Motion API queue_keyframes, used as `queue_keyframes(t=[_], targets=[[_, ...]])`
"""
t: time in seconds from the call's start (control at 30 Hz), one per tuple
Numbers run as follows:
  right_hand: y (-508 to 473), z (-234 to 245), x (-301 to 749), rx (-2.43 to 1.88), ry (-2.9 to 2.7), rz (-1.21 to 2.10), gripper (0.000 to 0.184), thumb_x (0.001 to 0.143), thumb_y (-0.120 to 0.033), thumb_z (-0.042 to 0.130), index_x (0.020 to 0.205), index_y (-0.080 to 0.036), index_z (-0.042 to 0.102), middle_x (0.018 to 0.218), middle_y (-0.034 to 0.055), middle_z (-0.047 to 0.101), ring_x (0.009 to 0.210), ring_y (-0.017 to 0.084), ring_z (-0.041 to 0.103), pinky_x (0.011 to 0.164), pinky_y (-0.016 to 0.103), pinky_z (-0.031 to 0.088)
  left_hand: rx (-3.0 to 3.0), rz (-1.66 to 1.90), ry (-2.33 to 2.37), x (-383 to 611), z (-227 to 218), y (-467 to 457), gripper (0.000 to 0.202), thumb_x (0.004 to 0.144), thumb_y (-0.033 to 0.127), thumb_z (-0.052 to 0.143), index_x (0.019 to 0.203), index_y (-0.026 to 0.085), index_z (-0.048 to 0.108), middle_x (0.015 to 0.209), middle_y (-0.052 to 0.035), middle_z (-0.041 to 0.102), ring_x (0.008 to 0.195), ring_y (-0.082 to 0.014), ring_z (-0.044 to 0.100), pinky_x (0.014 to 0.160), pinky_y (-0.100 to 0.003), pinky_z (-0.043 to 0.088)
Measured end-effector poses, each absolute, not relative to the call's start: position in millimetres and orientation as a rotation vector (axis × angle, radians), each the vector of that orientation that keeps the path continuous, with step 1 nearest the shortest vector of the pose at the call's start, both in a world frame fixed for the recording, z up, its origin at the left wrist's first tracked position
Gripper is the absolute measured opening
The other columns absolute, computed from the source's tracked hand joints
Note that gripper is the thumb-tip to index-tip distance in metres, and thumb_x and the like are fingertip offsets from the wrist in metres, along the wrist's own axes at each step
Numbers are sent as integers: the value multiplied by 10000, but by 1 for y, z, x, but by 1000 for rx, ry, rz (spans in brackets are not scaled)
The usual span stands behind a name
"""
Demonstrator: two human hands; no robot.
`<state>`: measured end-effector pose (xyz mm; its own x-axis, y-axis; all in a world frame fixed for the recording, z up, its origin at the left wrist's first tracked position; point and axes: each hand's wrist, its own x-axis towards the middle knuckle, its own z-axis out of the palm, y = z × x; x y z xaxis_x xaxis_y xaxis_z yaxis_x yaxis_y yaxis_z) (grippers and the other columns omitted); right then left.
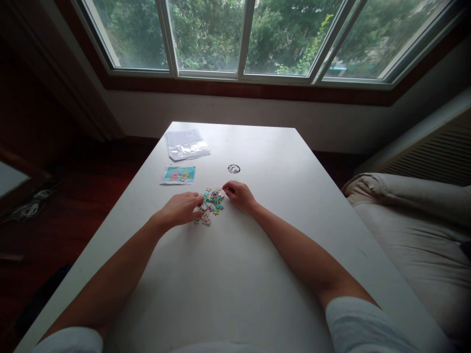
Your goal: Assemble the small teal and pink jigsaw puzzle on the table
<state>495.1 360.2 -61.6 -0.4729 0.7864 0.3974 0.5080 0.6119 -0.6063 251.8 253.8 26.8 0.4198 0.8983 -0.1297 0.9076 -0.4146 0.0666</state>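
Observation:
A small heap of jigsaw pieces [211, 203], teal, pink and tan, lies in the middle of a white table [257, 274]. My left hand [180, 209] rests palm down at the heap's left edge, its fingers curled and touching the pieces. My right hand [239, 194] sits at the heap's right edge with the fingers bent and the fingertips pinched at a piece. Whether either hand actually grips a piece is hidden by the fingers.
A colourful cartoon picture card [178, 174] lies beyond the heap on the left. Farther back is a clear plastic bag on paper [186, 144]. A round cable hole [233, 169] is in the tabletop. A beige cushion [412, 220] lies right; windows stand behind.

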Motion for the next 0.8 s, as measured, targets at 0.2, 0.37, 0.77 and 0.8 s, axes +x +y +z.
queue_keyframes(t=[0.2, 0.37, 0.77, 0.8], targets=[[348, -54, 492, -1004, -2358, 417, 387, 925, -453, 628, 1235, -223, 656, 1155, 94, 613, 935, 193, 587, 858, 321, 466, 2544, 49, 1600, 249, 11, 256, 498, 869, 457, 644, 1318, 280, 522, 1244, -83, 573, 1135, -276, 570, 879, -349, 477], [332, -48, 483, -928, -2578, 213, 661, 845, -627, 676, 1361, -224, 582, 1246, 140, 566, 1121, 291, 493, 970, 415, 438, 2528, 117, 1672, 251, 0, 263, 463, 870, 404, 647, 1298, 266, 538, 1219, -90, 569, 1139, -273, 561, 905, -350, 481], [326, -53, 474, -897, -2555, 269, 155, 960, -241, 594, 1071, -237, 703, 1062, 73, 633, 999, 197, 545, 838, 290, 414, 2489, 200, 1671, 255, -9, 270, 148, 911, 286, 555, 1030, 244, 632, 1028, -46, 625, 876, -207, 634, 731, -293, 456], [327, -54, 474, -893, -2539, 294, 150, 955, -235, 599, 1061, -236, 706, 1055, 69, 639, 999, 193, 554, 839, 285, 413, 2484, 209, 1667, 254, -10, 271, 149, 908, 284, 559, 1029, 246, 638, 1027, -43, 631, 866, -202, 638, 733, -288, 455]])
